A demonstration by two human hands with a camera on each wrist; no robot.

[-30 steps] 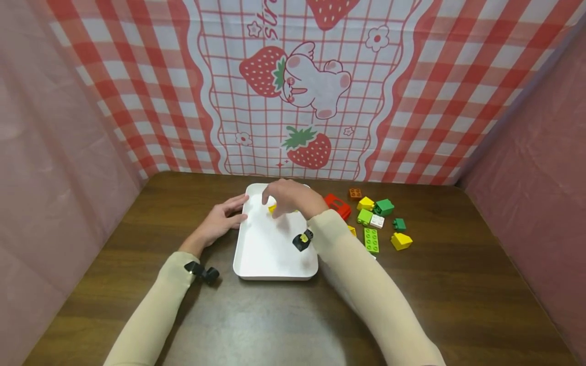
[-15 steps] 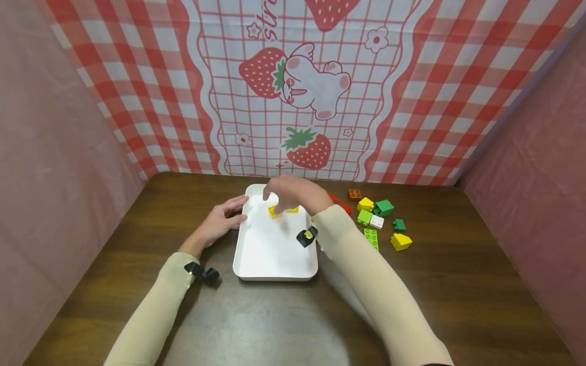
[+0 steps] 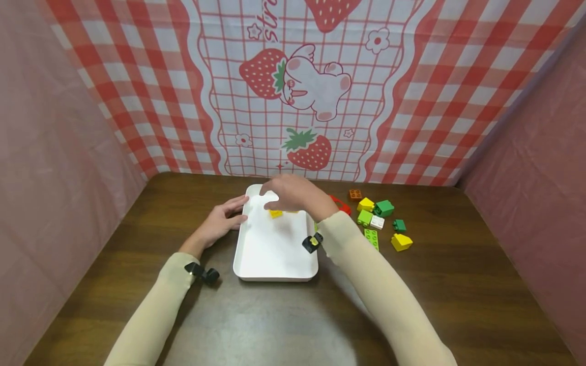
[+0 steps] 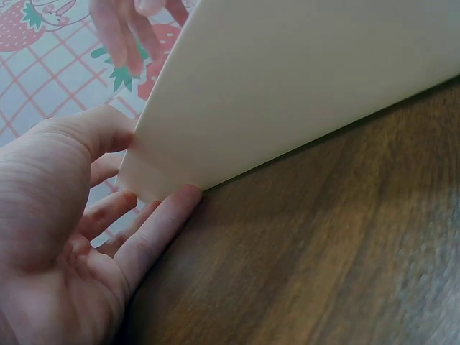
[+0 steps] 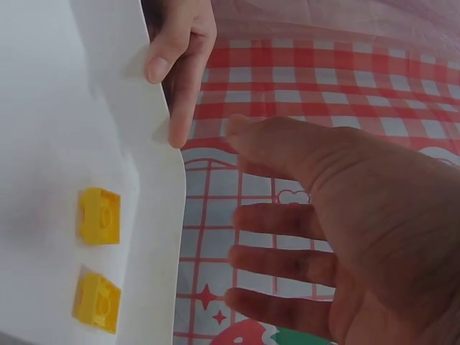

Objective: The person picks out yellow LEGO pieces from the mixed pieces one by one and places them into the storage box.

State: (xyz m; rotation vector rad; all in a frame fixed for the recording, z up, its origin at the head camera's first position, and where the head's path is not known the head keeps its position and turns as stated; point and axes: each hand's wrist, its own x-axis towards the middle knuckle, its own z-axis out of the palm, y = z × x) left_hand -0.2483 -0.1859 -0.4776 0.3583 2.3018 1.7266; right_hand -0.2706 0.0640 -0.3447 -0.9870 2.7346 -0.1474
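Observation:
A white rectangular tray [image 3: 274, 254] lies on the wooden table. The left hand [image 3: 221, 222] touches its left side; in the left wrist view, the thumb meets the rim while fairly straight fingers [image 4: 162, 228] lie against the outer wall. Over the tray's far part hovers the right hand [image 3: 293, 193], with nothing held and its fingers [image 5: 280, 262] spread apart from the thumb. Below it, two yellow toy bricks [image 5: 99, 215] rest separately on the tray floor, their hollow undersides showing in the right wrist view. In the head view the right hand partly hides them.
Right of the tray lie loose toy bricks: a red piece [image 3: 340, 205] partly behind the right arm, an orange brick [image 3: 354, 194], yellow brick [image 3: 401, 242], dark green brick [image 3: 383, 208], white brick [image 3: 377, 222] and light green brick [image 3: 371, 239]. A checked cloth [image 3: 183, 101] hangs behind the table.
The right hand has lifted slightly away from the yellow bricks, and its forearm has shifted a little to the right. The left hand and tray keep their places.

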